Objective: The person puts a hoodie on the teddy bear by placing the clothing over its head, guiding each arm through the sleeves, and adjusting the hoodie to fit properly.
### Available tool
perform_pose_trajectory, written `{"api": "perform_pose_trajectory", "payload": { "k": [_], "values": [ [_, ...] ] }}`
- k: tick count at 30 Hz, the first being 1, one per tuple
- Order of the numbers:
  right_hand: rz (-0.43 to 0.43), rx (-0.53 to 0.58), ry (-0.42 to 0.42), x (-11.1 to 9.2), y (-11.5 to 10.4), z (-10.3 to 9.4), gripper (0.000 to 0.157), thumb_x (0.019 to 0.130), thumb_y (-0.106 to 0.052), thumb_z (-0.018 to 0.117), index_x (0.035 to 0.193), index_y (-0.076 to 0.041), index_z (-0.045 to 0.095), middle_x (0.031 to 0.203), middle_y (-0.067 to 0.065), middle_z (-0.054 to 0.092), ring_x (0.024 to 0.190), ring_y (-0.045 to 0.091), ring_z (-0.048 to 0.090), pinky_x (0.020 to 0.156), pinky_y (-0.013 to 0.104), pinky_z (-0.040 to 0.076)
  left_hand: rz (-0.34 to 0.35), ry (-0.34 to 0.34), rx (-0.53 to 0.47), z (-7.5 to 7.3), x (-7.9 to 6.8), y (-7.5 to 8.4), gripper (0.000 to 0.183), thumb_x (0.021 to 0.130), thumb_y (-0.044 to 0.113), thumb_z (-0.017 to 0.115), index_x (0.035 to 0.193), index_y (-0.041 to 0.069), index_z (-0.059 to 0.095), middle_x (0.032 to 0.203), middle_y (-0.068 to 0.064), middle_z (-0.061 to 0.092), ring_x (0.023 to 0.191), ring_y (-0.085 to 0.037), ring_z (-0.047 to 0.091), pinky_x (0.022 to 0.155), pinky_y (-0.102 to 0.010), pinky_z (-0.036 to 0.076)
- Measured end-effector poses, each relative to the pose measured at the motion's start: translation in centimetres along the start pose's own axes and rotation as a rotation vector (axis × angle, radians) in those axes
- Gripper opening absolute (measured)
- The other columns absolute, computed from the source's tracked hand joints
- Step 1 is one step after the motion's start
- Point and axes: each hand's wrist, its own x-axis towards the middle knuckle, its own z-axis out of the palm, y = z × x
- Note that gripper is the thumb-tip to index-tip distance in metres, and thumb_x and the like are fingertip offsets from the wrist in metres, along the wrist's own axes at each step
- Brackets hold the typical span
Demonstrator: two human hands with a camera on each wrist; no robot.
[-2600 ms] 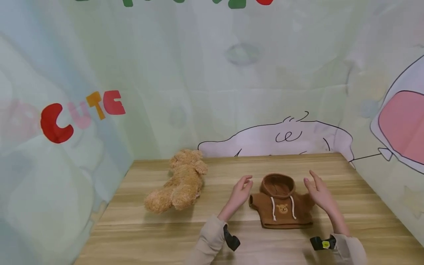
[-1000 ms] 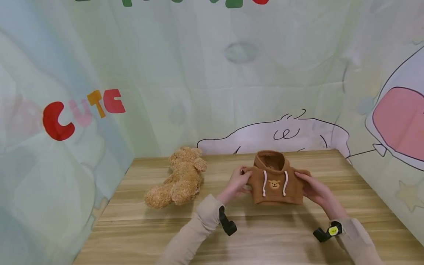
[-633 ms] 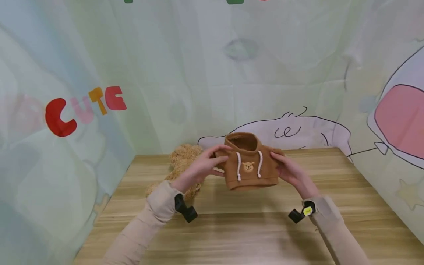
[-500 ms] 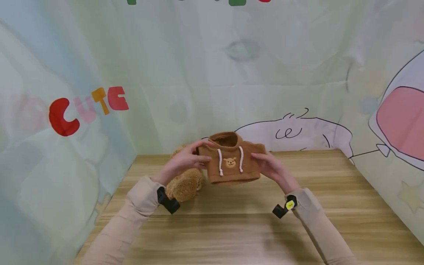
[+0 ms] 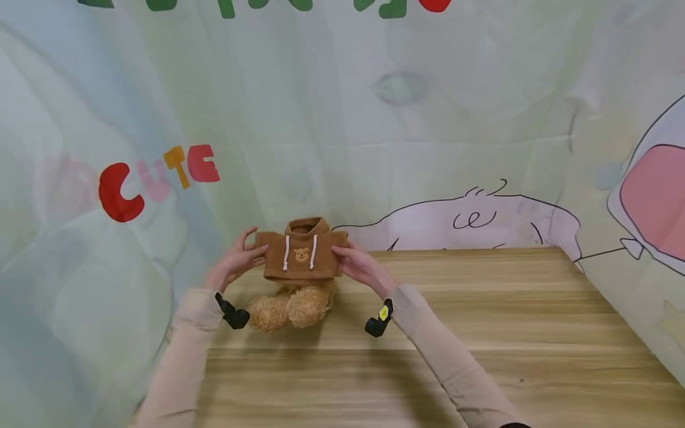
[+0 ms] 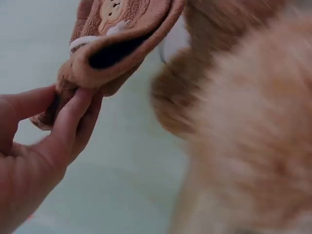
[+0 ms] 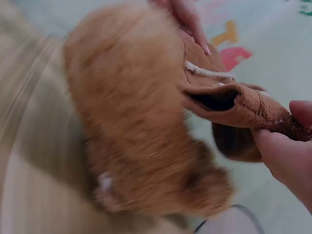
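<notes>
A small brown hoodie (image 5: pixel 302 255) with white drawstrings and a bear face patch is held up by both hands, front toward me. My left hand (image 5: pixel 238 257) pinches its left sleeve; in the left wrist view thumb and fingers close on the cloth (image 6: pixel 73 75). The right hand (image 5: pixel 361 264) grips the other sleeve, as the right wrist view also shows, with the hem opening (image 7: pixel 214 100) gaping dark. Behind and below the hoodie lies a light brown teddy bear (image 5: pixel 307 306); its legs show in the head view, while its head and upper body are hidden.
The wooden table (image 5: pixel 428 345) stretches right and toward me. A printed cloth backdrop (image 5: pixel 342 119) rises along its back and sides, with colourful letters (image 5: pixel 122 193) at left. Black wrist cameras (image 5: pixel 233 312) are strapped at both sleeves.
Both hands first took the hoodie by its sleeves and lifted it off the table. They then carried it left until it overlaps the teddy bear, which appears to stay put.
</notes>
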Motion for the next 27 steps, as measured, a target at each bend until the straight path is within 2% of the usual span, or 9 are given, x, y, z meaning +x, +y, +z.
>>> {"api": "perform_pose_trajectory", "payload": {
  "k": [3,7,9,11,14,16,21,24,27],
  "values": [
    [0.029,-0.147,0.065,0.6,2.2,-0.4,0.047,0.093,0.001,0.038,0.137,-0.006,0.023,0.130,0.011,0.040,0.109,0.014,0.046,0.089,0.026,0.041,-0.142,-0.064,-0.036,0.1,0.4,-3.0,0.077,0.095,0.025,0.041,0.140,0.005,-0.018,0.145,-0.029,0.001,0.131,-0.036,0.026,0.105,-0.038,0.031],
    [0.045,-0.466,0.162,0.0,3.9,-1.0,0.050,0.091,-0.014,0.049,0.136,-0.003,0.030,0.130,0.019,0.043,0.091,0.013,0.054,0.088,0.038,0.045,-0.291,-0.202,0.061,1.0,-0.1,-5.3,0.082,0.094,0.036,0.039,0.138,-0.002,-0.018,0.144,-0.030,0.003,0.133,-0.043,0.008,0.108,-0.050,0.016],
    [0.071,-0.601,0.184,-0.9,3.8,-0.5,0.048,0.091,-0.021,0.050,0.134,-0.005,0.034,0.125,0.020,0.047,0.081,0.014,0.055,0.083,0.043,0.047,-0.327,-0.235,0.096,1.6,-0.5,-5.6,0.083,0.093,0.041,0.040,0.140,-0.003,-0.012,0.144,-0.030,0.006,0.131,-0.041,0.018,0.106,-0.045,0.026],
    [0.105,-0.638,0.169,-1.6,3.6,-0.4,0.052,0.092,-0.026,0.047,0.137,-0.007,0.028,0.128,0.021,0.045,0.081,0.018,0.057,0.081,0.048,0.048,-0.362,-0.263,0.054,2.2,-0.8,-5.5,0.081,0.093,0.043,0.038,0.140,-0.002,-0.009,0.138,-0.025,0.030,0.122,-0.029,0.041,0.097,-0.035,0.040],
    [0.167,-0.654,0.186,-2.0,3.9,-0.9,0.060,0.094,-0.029,0.040,0.143,-0.007,0.013,0.139,0.022,0.031,0.093,0.027,0.055,0.076,0.045,0.049,-0.339,-0.341,-0.106,3.4,-0.6,-5.1,0.067,0.096,0.038,0.030,0.141,0.003,-0.006,0.110,-0.007,0.056,0.088,-0.009,0.060,0.069,-0.019,0.049],
    [0.170,-0.663,0.206,-2.0,4.6,-2.7,0.068,0.093,-0.035,0.040,0.144,-0.007,0.004,0.146,0.020,0.018,0.105,0.028,0.051,0.078,0.043,0.047,-0.319,-0.382,-0.200,4.6,-0.3,-4.8,0.061,0.097,0.035,0.027,0.141,0.007,-0.006,0.093,0.005,0.057,0.076,-0.005,0.061,0.065,-0.020,0.050],
    [0.129,-0.697,0.211,-3.2,5.3,-8.6,0.084,0.088,-0.049,0.045,0.144,-0.010,-0.004,0.150,0.015,-0.003,0.125,0.025,0.037,0.080,0.039,0.045,-0.268,-0.360,-0.286,8.7,0.4,-4.2,0.059,0.097,0.034,0.027,0.140,0.011,-0.005,0.107,-0.004,0.048,0.083,-0.010,0.059,0.067,-0.024,0.051],
    [0.186,-0.699,0.252,-6.6,3.0,-9.0,0.079,0.090,-0.045,0.043,0.144,-0.008,-0.001,0.148,0.020,0.006,0.121,0.031,0.040,0.079,0.042,0.046,-0.259,-0.339,-0.320,11.5,0.7,-4.0,0.060,0.096,0.035,0.027,0.141,0.011,-0.006,0.118,-0.014,0.042,0.079,-0.010,0.059,0.065,-0.024,0.051],
    [0.231,-0.720,0.272,-10.6,0.0,-8.5,0.074,0.093,-0.039,0.038,0.142,-0.001,-0.002,0.144,0.027,0.013,0.114,0.031,0.046,0.078,0.037,0.047,-0.252,-0.345,-0.315,14.3,0.8,-3.6,0.063,0.096,0.039,0.026,0.142,0.009,-0.005,0.112,-0.017,0.049,0.062,-0.006,0.058,0.057,-0.022,0.050]
  ]
}}
